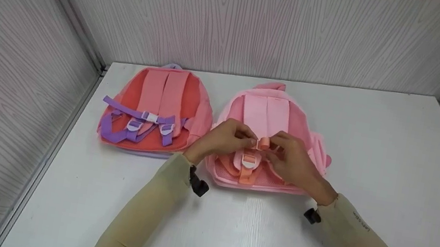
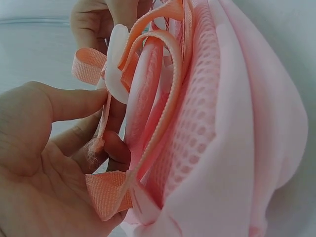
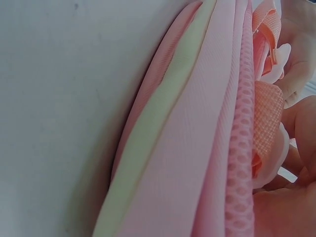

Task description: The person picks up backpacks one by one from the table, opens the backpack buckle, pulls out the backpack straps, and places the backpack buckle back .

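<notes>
Left hand point(image 1: 230, 137) and right hand point(image 1: 295, 160) both pinch in over the white table point(image 1: 397, 162), on the pink backpack point(image 1: 268, 116) just right of the coral backpack point(image 1: 164, 96), clamped on its orange strap point(image 1: 265, 143) at the white buckle point(image 2: 118, 64). Coral backpack looks done, clip point(image 1: 151, 117) apparently joined; pink backpack looks mid-job, can't tell if the white buckle is latched. Only head shows the coral backpack; only left wrist shows frayed threads point(image 2: 94, 148).

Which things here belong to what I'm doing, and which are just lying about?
Apparently in the job:
- pink bag
- orange strap, at your fingers
- left hand
- right hand

Just lying about:
- red bag
- its purple straps
- its white buckle
</notes>
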`<action>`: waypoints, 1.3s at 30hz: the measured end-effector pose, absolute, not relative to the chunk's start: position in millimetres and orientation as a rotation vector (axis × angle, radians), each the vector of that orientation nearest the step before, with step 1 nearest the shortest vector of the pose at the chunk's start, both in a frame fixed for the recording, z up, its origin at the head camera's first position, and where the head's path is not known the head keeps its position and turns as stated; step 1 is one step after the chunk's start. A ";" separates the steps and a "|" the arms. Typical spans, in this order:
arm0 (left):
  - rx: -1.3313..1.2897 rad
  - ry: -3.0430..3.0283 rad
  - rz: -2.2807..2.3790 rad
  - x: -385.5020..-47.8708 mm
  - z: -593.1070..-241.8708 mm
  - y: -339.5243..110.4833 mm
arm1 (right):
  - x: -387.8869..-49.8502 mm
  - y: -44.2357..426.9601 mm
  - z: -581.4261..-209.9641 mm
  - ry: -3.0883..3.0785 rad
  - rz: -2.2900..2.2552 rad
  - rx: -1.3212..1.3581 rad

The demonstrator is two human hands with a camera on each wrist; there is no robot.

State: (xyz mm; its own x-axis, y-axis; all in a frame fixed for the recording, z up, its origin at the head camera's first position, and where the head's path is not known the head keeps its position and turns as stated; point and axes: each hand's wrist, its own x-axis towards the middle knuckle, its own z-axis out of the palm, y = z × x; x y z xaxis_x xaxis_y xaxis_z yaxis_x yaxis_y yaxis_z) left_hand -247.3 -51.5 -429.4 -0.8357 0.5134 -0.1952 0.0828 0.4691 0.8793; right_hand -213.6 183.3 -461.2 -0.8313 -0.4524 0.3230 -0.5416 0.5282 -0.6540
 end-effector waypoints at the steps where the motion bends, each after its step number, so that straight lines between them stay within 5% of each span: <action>1: 0.489 2.282 1.329 -247.5 -429.4 -52.0 | -213.6 183.7 -461.3 -2.644 1.193 0.866; 39: 0.477 2.319 1.289 -248.8 -429.9 -55.4 | -213.5 184.3 -463.3 -2.636 1.189 0.862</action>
State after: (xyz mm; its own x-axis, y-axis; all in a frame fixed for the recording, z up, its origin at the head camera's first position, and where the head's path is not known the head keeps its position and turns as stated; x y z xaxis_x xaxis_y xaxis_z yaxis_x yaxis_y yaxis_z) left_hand -248.8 -55.4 -429.9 -0.8428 0.4956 -0.2101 0.0832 0.5055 0.8588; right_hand -213.5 184.3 -463.3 -0.8298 -0.4481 0.3328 -0.5460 0.5282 -0.6503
